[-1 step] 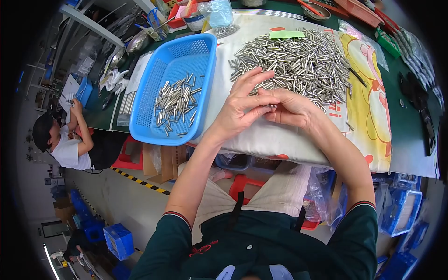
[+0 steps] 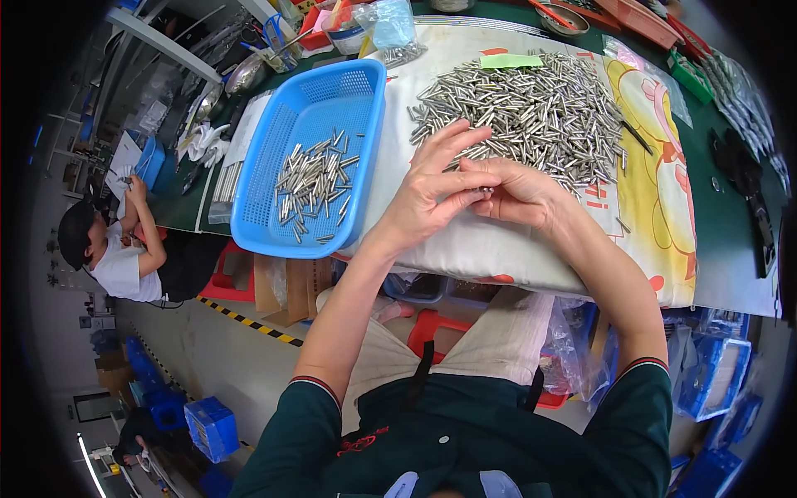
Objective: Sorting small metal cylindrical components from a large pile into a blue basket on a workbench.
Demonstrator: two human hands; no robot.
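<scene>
Both my hands meet at the near edge of a big heap of small metal pins (image 2: 531,108). My left hand (image 2: 430,187) pinches with thumb and forefinger, its other fingers stretched toward the heap. Against it is my right hand (image 2: 521,195), its fingers curled inward. Between the fingertips shows the end of a small shiny metal pin (image 2: 486,191); the rest is hidden, and I cannot tell whether there are several. To the left stands a blue perforated basket (image 2: 374,124) with a smaller pile of metal pins (image 2: 314,183) in it.
Under the heap lies a pale printed cloth (image 2: 398,241). A green paper strip (image 2: 510,61) and a dark pen-like tool (image 2: 637,137) rest by the pins. A metal bowl (image 2: 560,21) stands at the back. A person (image 2: 124,257) works at the far left.
</scene>
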